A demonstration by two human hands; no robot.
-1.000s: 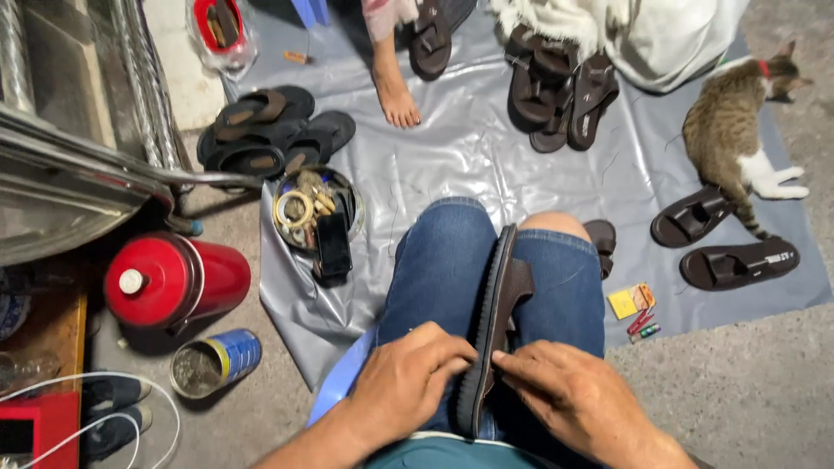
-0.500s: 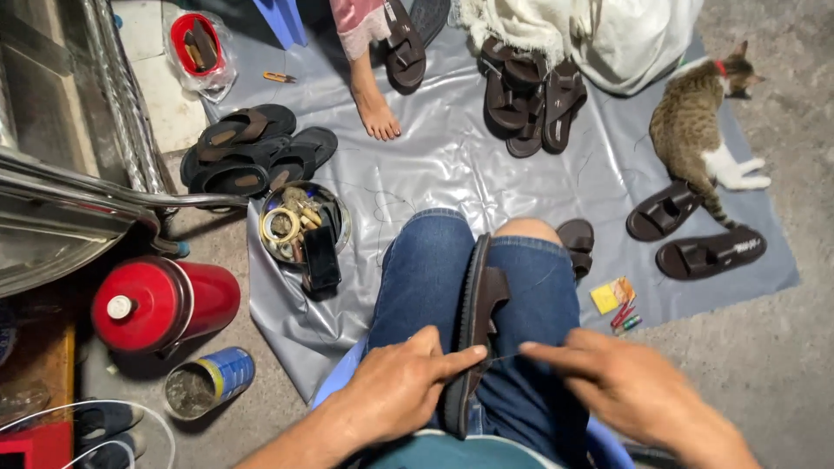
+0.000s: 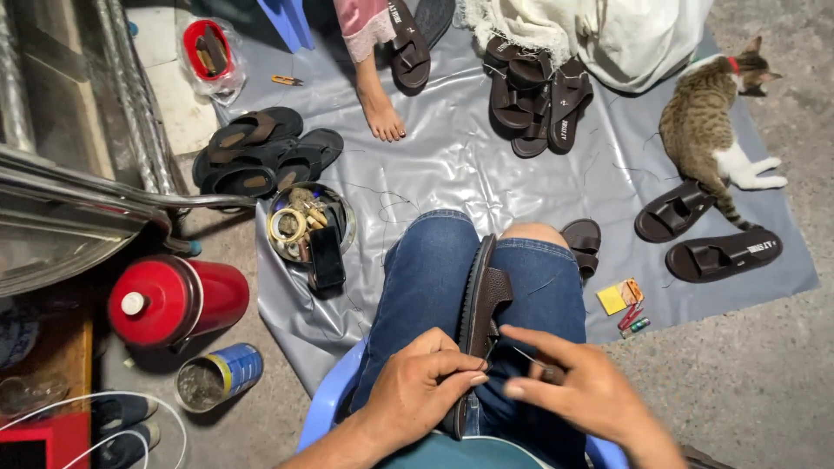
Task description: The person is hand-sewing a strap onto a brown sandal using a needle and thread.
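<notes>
While a dark brown sandal (image 3: pixel 480 313) stands on edge between the denim-clad knees at lower centre, the left hand (image 3: pixel 417 391) pinches its sole edge, and the right hand (image 3: pixel 582 391) pinches a thin needle (image 3: pixel 524 354) beside it.

The left hand (image 3: pixel 421 391) covers the heel end of the brown sandal (image 3: pixel 483 323) wedged between the knees. Any thread between the fingers is too fine to tell. The other person (image 3: pixel 375 69) is cut off above the shin.
</notes>
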